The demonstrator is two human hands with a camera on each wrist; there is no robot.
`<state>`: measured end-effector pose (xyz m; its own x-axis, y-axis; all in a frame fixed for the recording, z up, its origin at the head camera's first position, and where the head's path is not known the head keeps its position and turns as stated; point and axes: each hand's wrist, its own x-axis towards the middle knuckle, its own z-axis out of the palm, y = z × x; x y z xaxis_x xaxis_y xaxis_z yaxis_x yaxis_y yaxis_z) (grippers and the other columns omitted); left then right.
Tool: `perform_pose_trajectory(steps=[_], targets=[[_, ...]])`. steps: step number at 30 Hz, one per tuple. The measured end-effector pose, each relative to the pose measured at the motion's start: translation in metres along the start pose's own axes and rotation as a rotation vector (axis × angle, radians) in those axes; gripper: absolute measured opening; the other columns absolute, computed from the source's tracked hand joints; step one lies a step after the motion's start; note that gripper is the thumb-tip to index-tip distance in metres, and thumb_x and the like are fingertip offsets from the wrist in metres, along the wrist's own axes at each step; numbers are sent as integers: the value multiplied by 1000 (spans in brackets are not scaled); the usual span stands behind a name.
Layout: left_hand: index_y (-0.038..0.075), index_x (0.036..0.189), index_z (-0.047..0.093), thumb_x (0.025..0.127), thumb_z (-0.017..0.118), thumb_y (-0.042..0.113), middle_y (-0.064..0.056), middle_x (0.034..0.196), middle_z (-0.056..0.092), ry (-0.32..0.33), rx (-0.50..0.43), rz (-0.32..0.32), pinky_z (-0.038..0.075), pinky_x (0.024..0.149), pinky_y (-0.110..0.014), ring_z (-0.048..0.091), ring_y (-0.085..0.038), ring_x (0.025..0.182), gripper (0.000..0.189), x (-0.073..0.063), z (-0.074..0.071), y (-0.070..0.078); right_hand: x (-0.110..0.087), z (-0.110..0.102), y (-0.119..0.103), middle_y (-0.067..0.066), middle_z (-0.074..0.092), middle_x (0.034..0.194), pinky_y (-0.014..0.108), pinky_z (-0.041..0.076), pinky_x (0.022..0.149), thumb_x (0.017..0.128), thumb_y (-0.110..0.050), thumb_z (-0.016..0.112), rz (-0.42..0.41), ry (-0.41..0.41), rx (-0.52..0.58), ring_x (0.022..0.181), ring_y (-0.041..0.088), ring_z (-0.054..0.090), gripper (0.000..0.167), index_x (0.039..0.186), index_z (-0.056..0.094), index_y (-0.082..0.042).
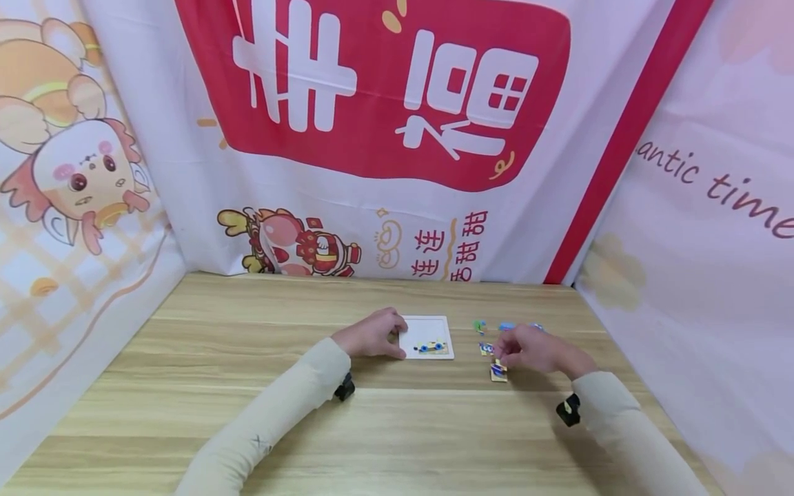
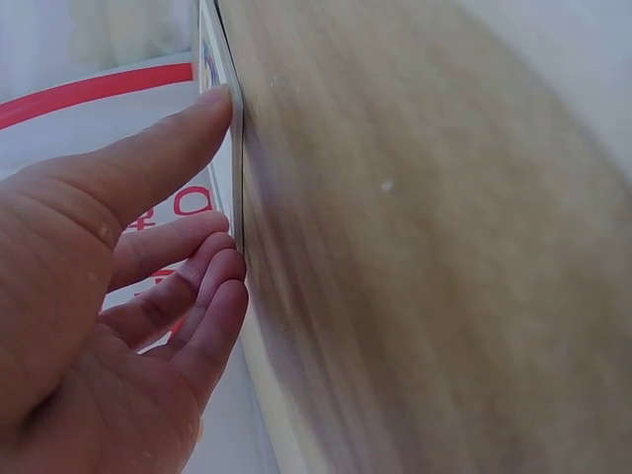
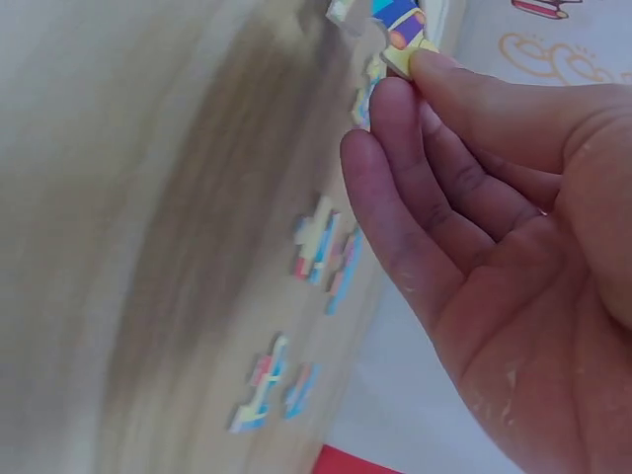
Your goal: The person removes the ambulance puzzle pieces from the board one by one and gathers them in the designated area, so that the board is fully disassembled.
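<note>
My left hand [image 1: 371, 335] is at the left side of a white puzzle tray [image 1: 423, 325] lying on the table. In the left wrist view its thumb and fingertips touch the tray's edge, the fingers loosely bent. A few joined puzzle pieces [image 1: 432, 346], with a blue-wheeled picture, sit along the tray's lower right part. To the right of the tray, my right hand [image 1: 527, 346] pinches a colourful puzzle piece [image 3: 400, 22] in yellow, blue and purple between thumb and index finger. Close behind it another puzzle piece [image 1: 486, 348] lies on the table.
Several loose puzzle pieces lie around the right hand, among them a green one [image 1: 480, 326] and a blue one [image 1: 506, 326]. The wooden table [image 1: 298, 303] meets a printed cloth [image 1: 397, 227] at the back, with more cloth at both sides.
</note>
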<state>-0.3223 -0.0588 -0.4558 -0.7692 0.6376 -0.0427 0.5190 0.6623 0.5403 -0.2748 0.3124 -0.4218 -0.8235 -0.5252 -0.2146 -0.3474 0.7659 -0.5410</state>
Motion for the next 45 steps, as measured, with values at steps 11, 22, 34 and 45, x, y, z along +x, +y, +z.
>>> perform_pose_trajectory(steps=[11, 22, 34, 45], targets=[[1, 136, 66, 88, 88, 28, -9, 125, 61, 14, -16, 1, 53, 106, -38, 59, -20, 113, 59, -1, 0, -5, 5, 12, 6, -4, 70, 96, 23, 55, 80, 97, -10, 75, 5, 10, -23, 89, 11, 61, 4, 100, 74, -13], [2, 135, 67, 88, 88, 29, -8, 125, 61, 12, -2, 3, 53, 106, -39, 59, -20, 113, 59, -1, 0, -7, 14, 6, -11, -6, 73, 95, 23, 57, 79, 97, -13, 76, -27, 11, -79, 86, 10, 63, 8, 105, 76, -12], [2, 135, 66, 87, 88, 28, -8, 126, 61, 15, 5, 12, 52, 108, -39, 60, -21, 115, 59, -2, -1, -5, 60, 12, -61, 0, 75, 100, 28, 58, 82, 93, -6, 75, -130, 30, -207, 87, 12, 64, 19, 112, 78, -7], [-1, 134, 67, 88, 88, 26, -11, 125, 62, 20, -5, 30, 52, 108, -41, 60, -22, 113, 57, 0, 1, -4, 96, 24, -94, 6, 76, 108, 40, 58, 98, 89, 3, 79, -154, -45, -273, 98, 16, 66, 26, 114, 77, -4]])
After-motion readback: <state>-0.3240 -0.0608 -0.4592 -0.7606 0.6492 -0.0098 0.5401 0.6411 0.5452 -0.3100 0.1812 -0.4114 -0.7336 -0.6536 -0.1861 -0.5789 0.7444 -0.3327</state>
